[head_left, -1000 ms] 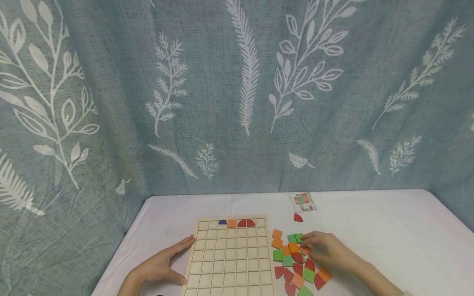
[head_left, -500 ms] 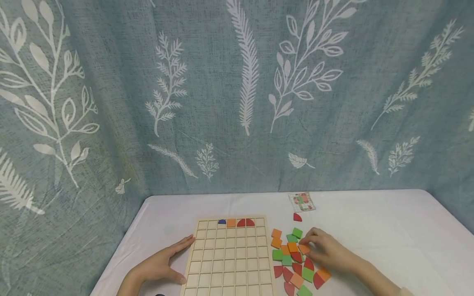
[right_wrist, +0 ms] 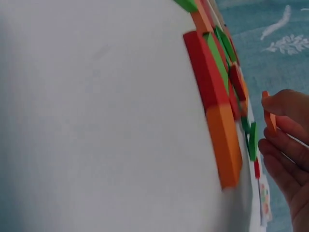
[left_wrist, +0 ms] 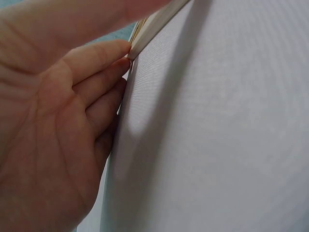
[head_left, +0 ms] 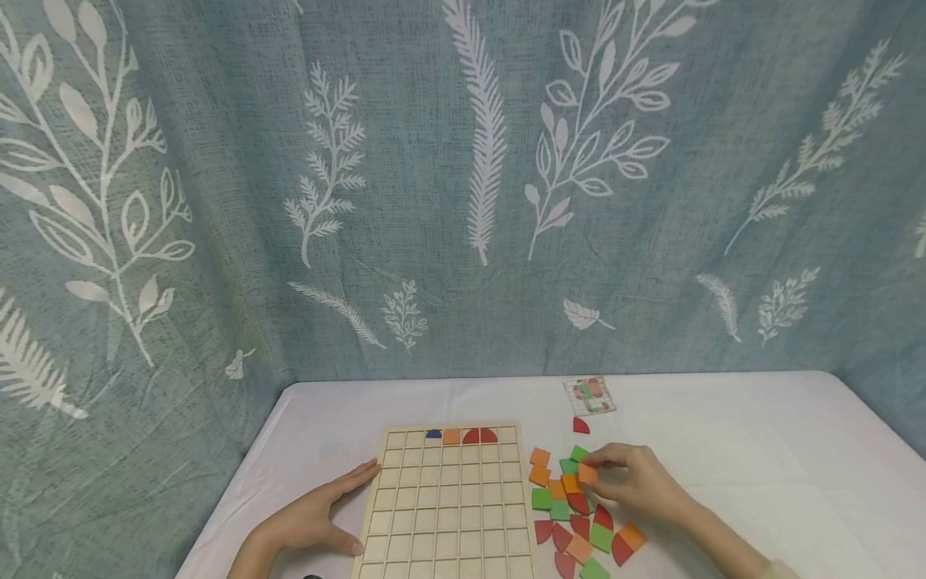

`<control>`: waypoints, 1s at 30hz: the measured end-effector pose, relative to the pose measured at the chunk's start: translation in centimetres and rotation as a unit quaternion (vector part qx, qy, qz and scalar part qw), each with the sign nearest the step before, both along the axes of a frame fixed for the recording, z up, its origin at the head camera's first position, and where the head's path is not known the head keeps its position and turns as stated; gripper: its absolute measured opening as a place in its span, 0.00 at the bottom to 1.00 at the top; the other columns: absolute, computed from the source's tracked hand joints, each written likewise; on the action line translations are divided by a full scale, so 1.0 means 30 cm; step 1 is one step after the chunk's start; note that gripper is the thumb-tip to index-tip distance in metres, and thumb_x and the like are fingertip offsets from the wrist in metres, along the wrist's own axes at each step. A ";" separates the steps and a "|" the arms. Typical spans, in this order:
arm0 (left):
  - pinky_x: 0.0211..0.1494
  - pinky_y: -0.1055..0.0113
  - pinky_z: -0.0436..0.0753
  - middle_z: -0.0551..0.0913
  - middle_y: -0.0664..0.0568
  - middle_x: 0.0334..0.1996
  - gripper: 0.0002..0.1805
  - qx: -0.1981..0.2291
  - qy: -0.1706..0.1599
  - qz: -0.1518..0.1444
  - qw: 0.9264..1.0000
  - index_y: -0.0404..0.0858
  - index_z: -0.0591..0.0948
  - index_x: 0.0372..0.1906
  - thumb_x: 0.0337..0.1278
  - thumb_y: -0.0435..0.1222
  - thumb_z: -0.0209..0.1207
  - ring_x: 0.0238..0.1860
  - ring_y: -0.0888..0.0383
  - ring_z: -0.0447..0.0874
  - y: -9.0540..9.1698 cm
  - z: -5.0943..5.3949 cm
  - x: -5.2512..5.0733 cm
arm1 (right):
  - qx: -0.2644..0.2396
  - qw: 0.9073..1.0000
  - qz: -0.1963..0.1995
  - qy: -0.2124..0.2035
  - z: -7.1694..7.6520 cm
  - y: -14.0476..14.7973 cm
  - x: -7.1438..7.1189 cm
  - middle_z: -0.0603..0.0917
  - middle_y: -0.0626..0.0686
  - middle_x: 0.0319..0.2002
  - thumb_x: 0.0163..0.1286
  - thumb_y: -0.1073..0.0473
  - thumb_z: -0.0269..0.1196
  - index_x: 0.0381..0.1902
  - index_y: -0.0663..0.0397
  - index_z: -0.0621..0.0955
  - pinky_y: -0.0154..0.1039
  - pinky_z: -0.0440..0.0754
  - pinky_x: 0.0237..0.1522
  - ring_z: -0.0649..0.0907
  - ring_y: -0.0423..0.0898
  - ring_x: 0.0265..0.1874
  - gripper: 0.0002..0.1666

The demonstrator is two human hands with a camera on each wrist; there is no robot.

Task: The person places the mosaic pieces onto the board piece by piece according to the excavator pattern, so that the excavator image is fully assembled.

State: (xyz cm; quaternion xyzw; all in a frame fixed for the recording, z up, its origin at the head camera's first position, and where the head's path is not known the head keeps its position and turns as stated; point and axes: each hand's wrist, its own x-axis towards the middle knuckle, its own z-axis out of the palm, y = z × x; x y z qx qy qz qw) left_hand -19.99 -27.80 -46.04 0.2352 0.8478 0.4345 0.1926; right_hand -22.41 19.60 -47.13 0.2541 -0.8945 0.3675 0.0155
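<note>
My right hand (head_left: 644, 486) pinches an orange square tile (head_left: 587, 473) between thumb and fingertips, above the right part of the loose pile. In the right wrist view the same hand (right_wrist: 292, 140) holds the orange tile (right_wrist: 269, 118) on edge, clear of the other pieces. The wooden grid board (head_left: 441, 519) has a blue piece (head_left: 434, 433), an orange square (head_left: 452, 436) and two red quarter circles (head_left: 481, 436) in its top row. My left hand (head_left: 311, 515) touches the board's left edge with extended fingers; the left wrist view shows the hand (left_wrist: 58, 130) at the board's side (left_wrist: 152, 29).
Loose green, orange and red pieces (head_left: 580, 548) lie right of the board, some overlapping. A patterned card (head_left: 589, 395) and a red quarter circle (head_left: 581, 425) lie behind them. A curtain (head_left: 434, 201) hangs behind the white table (head_left: 723, 450). A dark object sits at the bottom edge.
My right hand has lifted the orange tile from the pile and shifted it slightly left and back. A green square came to lie farther back than before. My left hand has stayed in place.
</note>
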 end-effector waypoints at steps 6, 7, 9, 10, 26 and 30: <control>0.65 0.69 0.53 0.50 0.41 0.71 0.54 -0.009 0.002 0.003 1.000 0.41 0.56 0.71 0.35 0.44 0.71 0.69 0.66 0.42 0.000 -0.005 0.001 | -0.019 1.000 0.000 0.007 0.004 -0.085 -0.013 0.85 0.44 0.39 0.57 0.49 0.67 0.41 0.51 0.84 0.37 0.80 0.41 0.82 0.38 0.38 0.17; 0.65 0.68 0.53 0.50 0.41 0.71 0.54 -0.013 0.003 0.005 1.000 0.41 0.57 0.71 0.34 0.44 0.71 0.70 0.65 0.42 0.000 -0.008 0.001 | -0.029 0.999 0.009 0.014 0.005 -0.105 -0.018 0.85 0.45 0.39 0.57 0.50 0.67 0.42 0.52 0.84 0.37 0.81 0.41 0.83 0.39 0.38 0.17; 0.65 0.70 0.52 0.50 0.41 0.72 0.54 -0.014 0.002 0.009 1.000 0.40 0.57 0.71 0.34 0.45 0.71 0.68 0.70 0.42 0.000 -0.013 0.000 | -0.042 0.998 0.030 0.038 0.007 -0.148 -0.033 0.85 0.46 0.39 0.58 0.53 0.67 0.42 0.53 0.84 0.38 0.81 0.41 0.83 0.40 0.38 0.16; 0.65 0.71 0.52 0.50 0.42 0.72 0.54 -0.013 0.003 0.009 1.000 0.40 0.57 0.71 0.34 0.45 0.71 0.68 0.73 0.42 0.001 -0.014 0.000 | -0.046 0.997 0.040 0.047 0.007 -0.171 -0.041 0.85 0.47 0.39 0.58 0.55 0.67 0.42 0.54 0.84 0.38 0.81 0.40 0.83 0.40 0.37 0.15; 0.67 0.43 0.51 0.50 0.40 0.71 0.55 -0.021 -0.001 0.013 1.000 0.39 0.57 0.71 0.31 0.43 0.72 0.69 0.34 0.40 0.011 -0.011 0.000 | 0.048 0.986 0.073 0.144 -0.014 -0.421 -0.151 0.86 0.48 0.32 0.57 0.60 0.67 0.33 0.56 0.87 0.35 0.79 0.39 0.83 0.43 0.35 0.07; 0.65 0.41 0.51 0.51 0.39 0.71 0.55 -0.019 0.004 0.012 1.000 0.38 0.57 0.71 0.32 0.42 0.72 0.69 0.32 0.41 0.008 -0.010 0.000 | 0.067 0.983 0.078 0.150 -0.012 -0.430 -0.156 0.86 0.48 0.30 0.57 0.62 0.67 0.30 0.55 0.87 0.35 0.79 0.39 0.82 0.43 0.34 0.04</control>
